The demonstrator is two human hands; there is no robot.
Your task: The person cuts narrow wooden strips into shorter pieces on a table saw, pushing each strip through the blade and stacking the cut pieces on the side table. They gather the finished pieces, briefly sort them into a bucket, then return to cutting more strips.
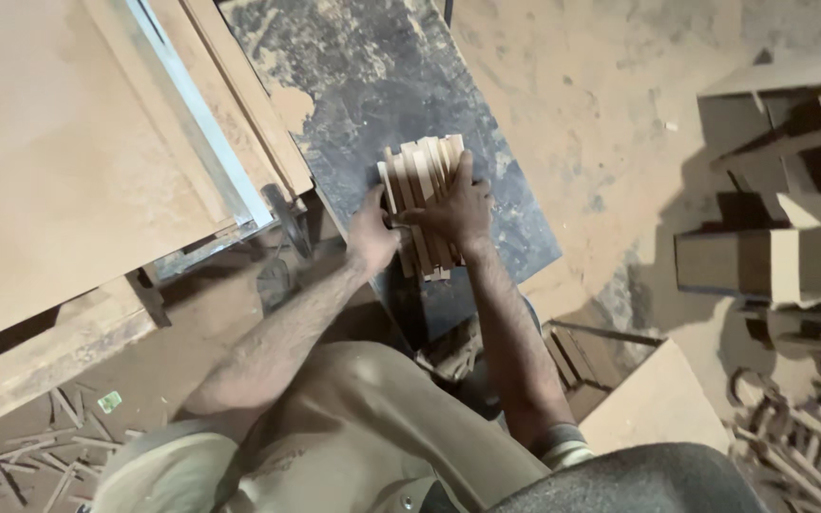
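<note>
Two hands clamped on bundle of wooden strips (422, 204), left hand (372, 233) beside, right hand (456, 211) atop, dark worktable (353, 85)

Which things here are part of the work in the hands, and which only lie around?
In use: bundle of wooden strips; left hand; right hand; dark dusty board under them.

Lying about: scrap sticks on floor; wooden boxes; large pale panel.
</note>
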